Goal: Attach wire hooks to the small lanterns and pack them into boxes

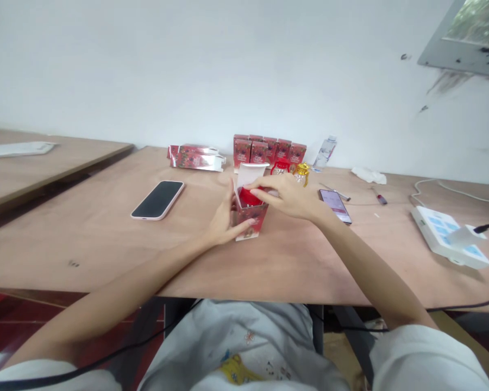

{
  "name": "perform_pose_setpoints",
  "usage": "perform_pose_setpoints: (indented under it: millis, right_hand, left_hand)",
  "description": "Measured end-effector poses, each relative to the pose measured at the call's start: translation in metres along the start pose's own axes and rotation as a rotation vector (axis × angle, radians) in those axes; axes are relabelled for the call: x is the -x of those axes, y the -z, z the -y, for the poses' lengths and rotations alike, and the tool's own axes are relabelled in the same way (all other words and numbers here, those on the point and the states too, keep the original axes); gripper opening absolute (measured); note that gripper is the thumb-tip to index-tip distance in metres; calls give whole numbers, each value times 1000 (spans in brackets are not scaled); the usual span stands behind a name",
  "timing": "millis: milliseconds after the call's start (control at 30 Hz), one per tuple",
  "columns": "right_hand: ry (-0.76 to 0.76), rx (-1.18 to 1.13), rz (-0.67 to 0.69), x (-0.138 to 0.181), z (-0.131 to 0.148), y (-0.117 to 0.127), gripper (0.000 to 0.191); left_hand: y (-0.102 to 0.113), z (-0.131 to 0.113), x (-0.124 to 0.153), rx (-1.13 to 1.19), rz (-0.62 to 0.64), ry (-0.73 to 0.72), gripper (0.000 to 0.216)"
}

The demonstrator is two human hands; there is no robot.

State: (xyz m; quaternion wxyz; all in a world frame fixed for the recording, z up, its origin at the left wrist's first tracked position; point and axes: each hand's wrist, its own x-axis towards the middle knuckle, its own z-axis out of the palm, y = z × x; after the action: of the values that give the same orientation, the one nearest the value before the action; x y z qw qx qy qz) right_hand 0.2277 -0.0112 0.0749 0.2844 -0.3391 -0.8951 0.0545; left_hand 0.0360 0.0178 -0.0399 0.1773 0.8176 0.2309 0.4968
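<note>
My left hand (227,218) is wrapped round a red printed cardboard box (252,221), which stands upright on the table with its white top flap raised. Inside the box's mouth sits a round red object (250,196), perhaps a small lantern like those behind; its lower part is hidden. My right hand (287,194) reaches over from the right, its fingers closed at the red object's top. Just behind that hand are a red-topped clear lantern (281,166) and a gold-topped one (302,172).
Several closed red boxes (270,149) stand by the wall, left of them flattened cartons (198,157). A dark-screened phone (158,200) lies left, a lit phone (336,206) right. Further right are a screwdriver (378,196), tissue (369,175), a power strip (442,228); behind, a clear bottle (325,153).
</note>
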Motion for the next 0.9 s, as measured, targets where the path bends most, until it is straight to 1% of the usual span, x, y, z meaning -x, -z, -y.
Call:
perform_pose_setpoints:
  millis: [100,167,267,333,400,500,600,733,800,833,900]
  right_hand:
    - [39,88,-4,5,1,4,27]
    - [74,88,-27,8,1,5,27]
    - [104,-1,-24,11,-2,7,27]
    - [85,-75,-7,13,-3,8,27]
    - [60,-128,8,14,-5,9,22]
    - [58,-148,11,15,-6,8,13]
    - [57,-199,-45,15,-6,5,11]
    - [52,-461,-166,17,-13,5,15]
    - [59,-567,-228,17,-20,5,22]
    - [53,-580,-259,17,-23,5,31]
    - [17,-526,-312,15,-28,1,54]
  left_hand:
    - [0,-2,2,-29,24,-55,94]
    - [1,-6,2,-41,32,-119,92]
    - [1,-10,1,-40,25,-206,85]
    - [1,-11,-1,-33,15,-238,81]
    - [1,-11,-2,-24,12,-253,78]
    - [1,-10,-3,-9,6,-266,72]
    - [1,-10,-4,17,-10,-268,65]
    - [1,-10,-5,45,5,-262,58]
    - [1,-10,-5,40,9,-249,56]
    - [2,-10,-5,37,10,-243,56]
    - [2,-10,-6,37,12,-234,55]
